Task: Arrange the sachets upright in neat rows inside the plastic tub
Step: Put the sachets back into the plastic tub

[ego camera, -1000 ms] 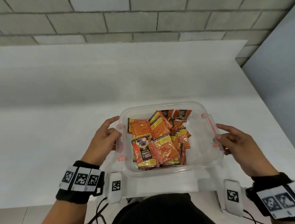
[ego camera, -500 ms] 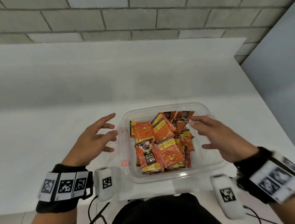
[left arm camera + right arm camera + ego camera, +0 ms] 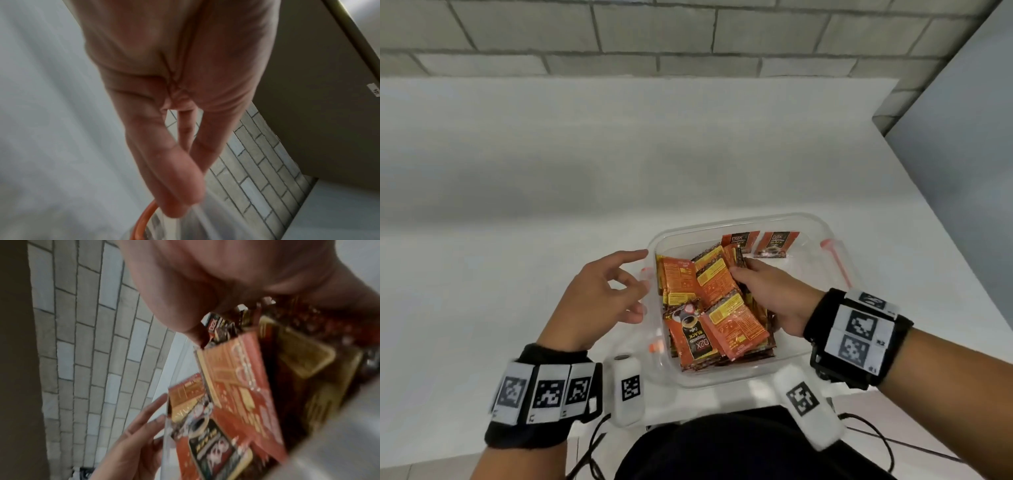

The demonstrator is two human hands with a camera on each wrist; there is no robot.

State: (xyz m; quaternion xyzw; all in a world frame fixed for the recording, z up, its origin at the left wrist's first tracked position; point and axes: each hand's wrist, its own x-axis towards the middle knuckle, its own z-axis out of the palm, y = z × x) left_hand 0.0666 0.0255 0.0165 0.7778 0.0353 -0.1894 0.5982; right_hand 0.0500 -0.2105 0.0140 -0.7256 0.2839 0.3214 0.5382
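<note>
Barely begun: the orange-and-black foil sachets [image 3: 717, 308] lie heaped in the clear plastic tub [image 3: 804, 359] at lower centre; right hand [image 3: 774, 294] grips a bunch, left hand [image 3: 599, 298] hovers relaxed.

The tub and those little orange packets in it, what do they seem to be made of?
The tub looks like clear, glossy hard plastic: the sachets and the white table show through its walls, and its rim catches glints. Its side clips look like orange-pink plastic. The sachets appear to be thin printed film or foil laminate, slightly shiny, with flat sealed edges; which exactly cannot be told.
</note>
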